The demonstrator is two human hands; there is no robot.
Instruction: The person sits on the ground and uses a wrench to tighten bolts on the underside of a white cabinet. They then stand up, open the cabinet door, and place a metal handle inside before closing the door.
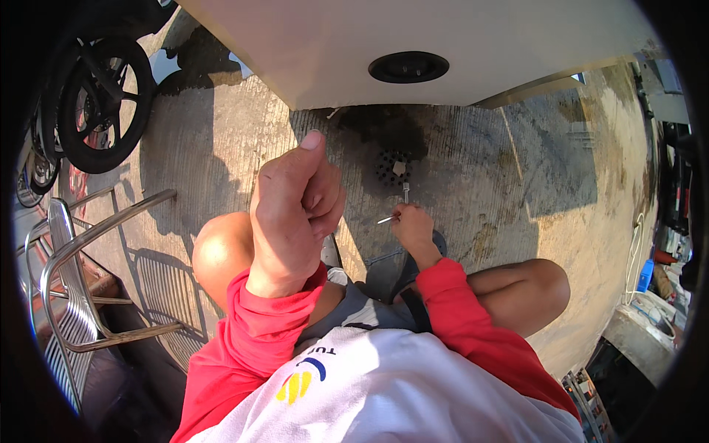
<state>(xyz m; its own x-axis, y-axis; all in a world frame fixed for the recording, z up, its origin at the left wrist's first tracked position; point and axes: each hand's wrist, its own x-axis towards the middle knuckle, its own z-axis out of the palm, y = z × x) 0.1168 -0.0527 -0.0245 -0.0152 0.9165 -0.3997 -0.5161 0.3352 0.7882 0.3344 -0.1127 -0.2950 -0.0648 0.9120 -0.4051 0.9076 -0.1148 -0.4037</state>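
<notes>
My left hand (292,210) is raised close to the camera above my left knee, its fingers curled into a loose fist with the thumb up; nothing shows in it. My right hand (413,229) reaches down between my knees to the concrete floor and pinches a thin bright metal piece (385,219) that points left. Just beyond its fingers a small silver socket-like tool (405,192) stands upright, and behind that lies a dark round holder (394,167) with several holes and a pale bit in it. Red sleeves cover both forearms.
A large cream panel (443,37) with a round black opening (408,66) overhangs the far side. A metal chair (81,251) stands at my left, a motorcycle wheel (100,103) beyond it. Cluttered boxes and a white cable (635,251) line the right edge.
</notes>
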